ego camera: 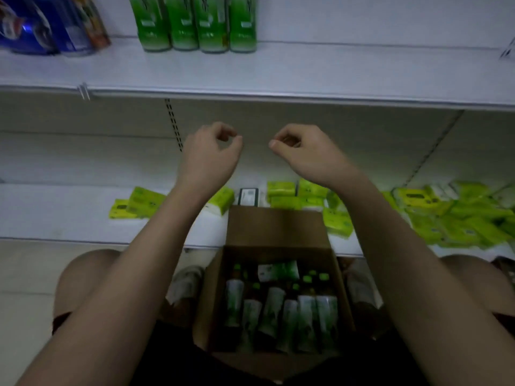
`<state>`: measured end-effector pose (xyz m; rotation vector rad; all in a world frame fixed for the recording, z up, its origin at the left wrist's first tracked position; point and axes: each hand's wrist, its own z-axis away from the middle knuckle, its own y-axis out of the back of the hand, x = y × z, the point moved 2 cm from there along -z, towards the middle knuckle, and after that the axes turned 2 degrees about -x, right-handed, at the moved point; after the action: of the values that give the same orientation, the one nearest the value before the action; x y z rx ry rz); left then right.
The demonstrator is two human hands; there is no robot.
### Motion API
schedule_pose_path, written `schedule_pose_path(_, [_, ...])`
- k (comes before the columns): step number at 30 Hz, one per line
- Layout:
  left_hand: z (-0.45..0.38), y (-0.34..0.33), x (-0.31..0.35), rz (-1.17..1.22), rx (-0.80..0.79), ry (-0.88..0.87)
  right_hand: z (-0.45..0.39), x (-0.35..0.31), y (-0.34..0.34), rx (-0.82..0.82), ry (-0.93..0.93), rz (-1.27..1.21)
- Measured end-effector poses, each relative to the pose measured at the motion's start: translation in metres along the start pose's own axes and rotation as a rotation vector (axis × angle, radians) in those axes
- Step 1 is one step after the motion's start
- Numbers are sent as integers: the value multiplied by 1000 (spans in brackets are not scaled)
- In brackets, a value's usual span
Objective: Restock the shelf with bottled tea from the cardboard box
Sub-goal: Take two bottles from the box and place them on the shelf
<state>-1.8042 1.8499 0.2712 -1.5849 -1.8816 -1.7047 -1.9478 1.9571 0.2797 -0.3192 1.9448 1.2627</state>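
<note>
An open cardboard box [276, 227] sits on the floor between my knees, holding several tea bottles [274, 316] with green caps and green-white labels, most lying on their sides. Several green-labelled tea bottles [195, 23] stand in a row at the back of the white upper shelf [278, 76]. My left hand [210, 153] and my right hand [303, 151] hover side by side in the air above the box and below the upper shelf. Both have loosely curled fingers and hold nothing.
Blue packaged goods [41, 26] stand at the upper shelf's left end. Yellow-green tissue packs [451, 215] lie scattered on the low shelf [55, 218] behind the box, piled thickest on the right. A perforated upright [174, 123] runs down the back panel.
</note>
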Motion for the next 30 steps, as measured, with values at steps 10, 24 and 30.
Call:
schedule_pose_path(10, [115,-174,-116,-95,-657,459,85,177,-134,-327,-532,-50])
schedule_pose_path(24, [204,-275,-169,31,-1027,601,178,294,-162,-202,-902,189])
schedule_pose_path(30, [184,-325,-147,112,-1075,595,157,319,-155,-211,-738,299])
